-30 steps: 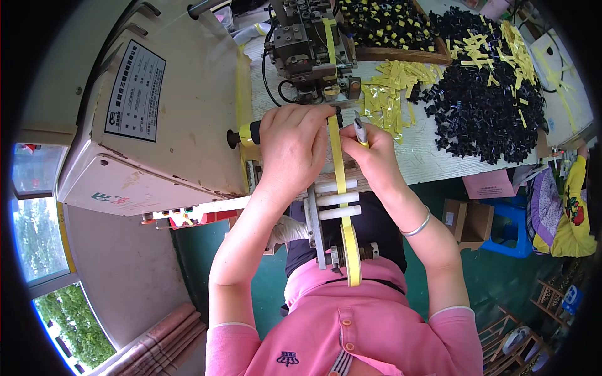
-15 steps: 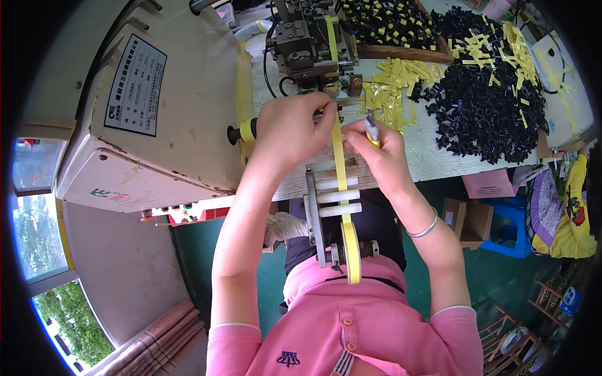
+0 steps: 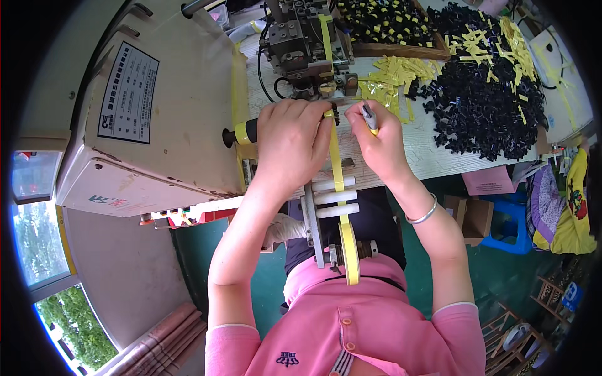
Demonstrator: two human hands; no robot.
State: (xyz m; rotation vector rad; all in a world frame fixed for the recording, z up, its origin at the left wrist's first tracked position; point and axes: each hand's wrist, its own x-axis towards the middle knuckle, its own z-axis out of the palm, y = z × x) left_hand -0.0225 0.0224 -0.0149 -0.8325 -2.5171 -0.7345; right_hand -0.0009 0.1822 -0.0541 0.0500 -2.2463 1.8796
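My left hand (image 3: 291,141) is at the front of the metal machine head (image 3: 301,47), back of the hand up. Its thumb and fingertips close around a small black piece (image 3: 335,114) with a bit of yellow beside it; the fingers partly hide it. A yellow tape (image 3: 337,153) runs close by the thumb, down over white rollers (image 3: 335,197) to a yellow tape roll (image 3: 349,254). To the right, my right hand (image 3: 384,141) is closed around a short tool (image 3: 370,118) with a grey metallic end and a yellow part. Its exact kind is unclear. That hand is apart from the tape.
Cut yellow strips (image 3: 398,78) lie right of the machine. Beyond them is a heap of small black parts (image 3: 483,109) and a wooden tray (image 3: 401,51) of black and yellow pieces. A large beige machine housing (image 3: 182,125) stands close on the left. A blue stool (image 3: 508,229) is below right.
My left hand's fingers have stretched forward, and the black piece now shows at their tips. My right hand has drawn back from the tape and turned the tool slightly.
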